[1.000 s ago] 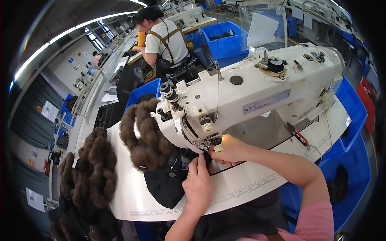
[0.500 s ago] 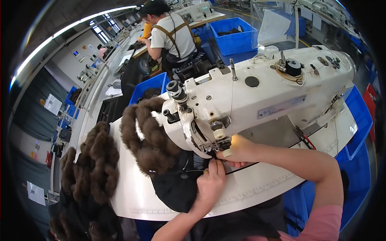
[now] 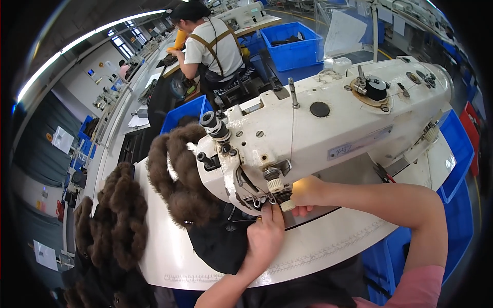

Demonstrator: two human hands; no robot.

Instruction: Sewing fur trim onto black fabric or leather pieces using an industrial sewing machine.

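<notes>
A white sewing machine (image 3: 318, 118) stands before me, its head over a black garment piece (image 3: 215, 244) with brown fur strips (image 3: 179, 177) attached. Close under the needle area, my left hand (image 3: 265, 236) has its fingers together and closed at the edge of the black cloth; the fingertips are partly hidden by the machine's metal parts. My right hand (image 3: 306, 192) reaches in from the right behind the tension knob, beneath the lamp glow. Its visible fingers are curled, and what they hold is hidden. A metal zipper (image 3: 230, 214) shows on the black cloth.
More dark brown fur pieces (image 3: 120, 215) hang at the table's left edge. Red-handled snips (image 3: 382, 173) lie under the machine arm. Blue bins (image 3: 292, 51) stand behind and to the right. A co-worker (image 3: 215, 51) sits farther off at another table.
The view has shifted slightly, moving the machine left in the picture. My left fingers have moved up closer to the needle area. My right hand stays behind the machine head.
</notes>
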